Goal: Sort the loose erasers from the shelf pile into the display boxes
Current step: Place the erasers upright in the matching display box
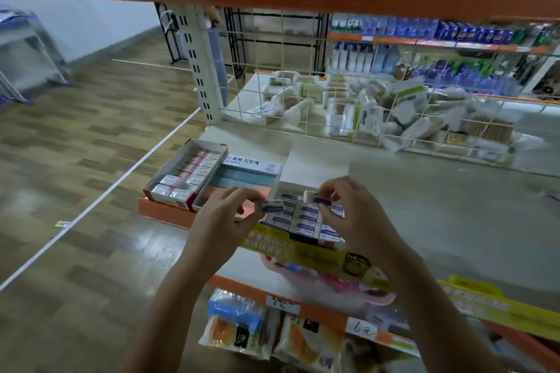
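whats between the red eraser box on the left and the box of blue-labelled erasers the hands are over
In the head view, a white box with blue erasers and Korean lettering sits between the red box and the blue-labelled box.

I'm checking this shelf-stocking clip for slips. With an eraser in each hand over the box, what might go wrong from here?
1. The white display box of blue-labelled erasers looks nearly full, so pressing in the eraser held by the right hand might push its neighbours askew.
2. The left hand pinches its blue-labelled eraser beside the box's edge; a loose pinch could drop it onto the grey shelf.
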Tool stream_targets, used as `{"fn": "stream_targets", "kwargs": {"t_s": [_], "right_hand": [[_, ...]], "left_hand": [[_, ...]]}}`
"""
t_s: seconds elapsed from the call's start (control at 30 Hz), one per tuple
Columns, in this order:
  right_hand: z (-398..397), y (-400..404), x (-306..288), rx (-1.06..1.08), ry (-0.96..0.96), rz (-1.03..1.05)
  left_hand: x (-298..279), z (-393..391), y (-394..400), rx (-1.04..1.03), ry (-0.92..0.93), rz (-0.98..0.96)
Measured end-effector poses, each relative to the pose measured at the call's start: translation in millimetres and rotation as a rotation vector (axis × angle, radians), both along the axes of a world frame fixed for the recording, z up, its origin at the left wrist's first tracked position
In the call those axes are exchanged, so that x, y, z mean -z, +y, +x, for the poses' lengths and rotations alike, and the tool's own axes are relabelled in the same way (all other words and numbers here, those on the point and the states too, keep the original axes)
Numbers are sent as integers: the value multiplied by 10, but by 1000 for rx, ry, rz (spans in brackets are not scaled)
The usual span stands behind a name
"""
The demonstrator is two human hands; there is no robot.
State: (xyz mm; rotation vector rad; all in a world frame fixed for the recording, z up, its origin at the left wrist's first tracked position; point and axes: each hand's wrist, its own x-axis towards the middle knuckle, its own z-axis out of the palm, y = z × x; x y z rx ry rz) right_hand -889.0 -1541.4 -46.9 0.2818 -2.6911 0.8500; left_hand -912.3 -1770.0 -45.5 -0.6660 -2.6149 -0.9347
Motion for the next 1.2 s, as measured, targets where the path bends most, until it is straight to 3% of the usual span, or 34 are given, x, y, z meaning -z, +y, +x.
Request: {"fn": "stream_targets", "kwargs": {"t_s": [0.23,0.6,0.83,1.2], "right_hand": [[-251,103,63,-102,-216,88],[-83,162,81,-153,-314,356],[-6,81,96,-62,-366,304],[-62,90,5,-13,-476,323]], "left_hand": [[12,-239,79,41,-7,-95],[-19,-339,254,196,-15,-218],[-61,-355,328,396,-42,-331],[49,-534,483,539,-99,-524]]}}
